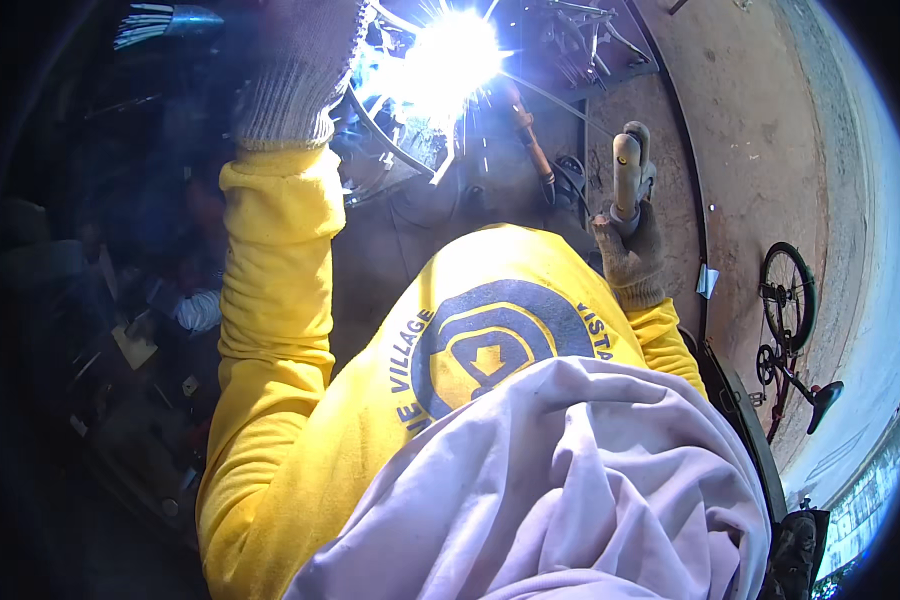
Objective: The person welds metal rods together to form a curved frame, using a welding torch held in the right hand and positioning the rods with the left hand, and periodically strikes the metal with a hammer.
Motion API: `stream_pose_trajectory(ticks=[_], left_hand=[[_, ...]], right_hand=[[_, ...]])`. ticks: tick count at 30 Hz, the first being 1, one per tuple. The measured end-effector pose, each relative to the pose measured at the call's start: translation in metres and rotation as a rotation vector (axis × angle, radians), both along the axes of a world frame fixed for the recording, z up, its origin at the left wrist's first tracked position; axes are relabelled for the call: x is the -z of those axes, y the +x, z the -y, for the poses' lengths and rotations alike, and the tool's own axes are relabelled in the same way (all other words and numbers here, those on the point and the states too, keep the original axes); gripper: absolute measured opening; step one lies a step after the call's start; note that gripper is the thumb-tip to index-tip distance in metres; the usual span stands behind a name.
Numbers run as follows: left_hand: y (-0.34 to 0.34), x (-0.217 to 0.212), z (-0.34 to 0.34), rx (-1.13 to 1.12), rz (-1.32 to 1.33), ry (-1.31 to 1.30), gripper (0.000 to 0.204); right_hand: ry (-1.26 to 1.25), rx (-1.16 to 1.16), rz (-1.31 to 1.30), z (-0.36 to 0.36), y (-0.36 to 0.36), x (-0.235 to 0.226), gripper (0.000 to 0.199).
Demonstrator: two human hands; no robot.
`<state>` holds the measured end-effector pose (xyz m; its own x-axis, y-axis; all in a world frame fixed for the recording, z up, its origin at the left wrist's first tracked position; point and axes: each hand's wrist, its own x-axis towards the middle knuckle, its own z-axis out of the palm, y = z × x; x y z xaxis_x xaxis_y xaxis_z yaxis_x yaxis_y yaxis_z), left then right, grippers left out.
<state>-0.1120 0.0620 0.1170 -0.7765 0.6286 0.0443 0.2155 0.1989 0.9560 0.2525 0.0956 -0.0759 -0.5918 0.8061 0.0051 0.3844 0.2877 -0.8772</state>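
Observation:
My right hand (632,255), in a knitted work glove, is closed around the handle of a pale welding electrode holder (626,175). A thin welding rod (560,103) runs from the holder toward a glaring blue-white arc (450,60) at the top. My left hand (295,75), gloved as well, reaches up just left of the arc. Its fingers are lost in glare and at the upper edge, so its grip cannot be seen. Beside that glove, below the arc, a curved metal bar (385,135) shows; most of the workpiece is washed out by the light.
Thin metal pieces (595,40) lie at the upper right. An orange-brown rod-shaped thing (532,145) is below the arc. A brush-like thing with pale bristles (155,25) is at the upper left. A bicycle (792,310) is on the ground to the right. Dark clutter fills the left.

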Motion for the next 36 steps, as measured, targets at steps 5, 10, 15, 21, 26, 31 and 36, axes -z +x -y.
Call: stream_pose_trajectory(ticks=[5,10,15,21,26,31,36], left_hand=[[-0.029,0.021,0.011,0.053,-0.209,-0.001,0.028],[-0.004,-0.005,0.000,-0.002,0.030,-0.047,0.029],[-0.034,0.017,0.018,0.100,-0.664,-0.201,0.031],[-0.019,0.014,0.017,0.023,-0.352,-0.075,0.033],[-0.021,0.009,0.014,-0.050,0.163,0.004,0.031],[-0.030,0.019,0.024,-0.026,0.218,0.024,0.029],[-0.023,0.016,0.030,0.045,0.158,0.006,0.026]], right_hand=[[0.009,0.001,-0.163,0.003,0.003,0.012,0.039],[-0.268,0.040,-0.043,-0.002,0.007,-0.002,0.042],[-0.405,0.241,-0.177,-0.013,0.004,-0.008,0.043],[-0.472,0.376,-0.277,-0.032,0.002,-0.024,0.044],[-0.463,0.406,-0.360,-0.057,0.006,-0.019,0.040],[-0.493,0.353,-0.300,-0.093,0.002,-0.009,0.037],[-0.476,0.366,-0.304,-0.130,-0.026,-0.030,0.044]])
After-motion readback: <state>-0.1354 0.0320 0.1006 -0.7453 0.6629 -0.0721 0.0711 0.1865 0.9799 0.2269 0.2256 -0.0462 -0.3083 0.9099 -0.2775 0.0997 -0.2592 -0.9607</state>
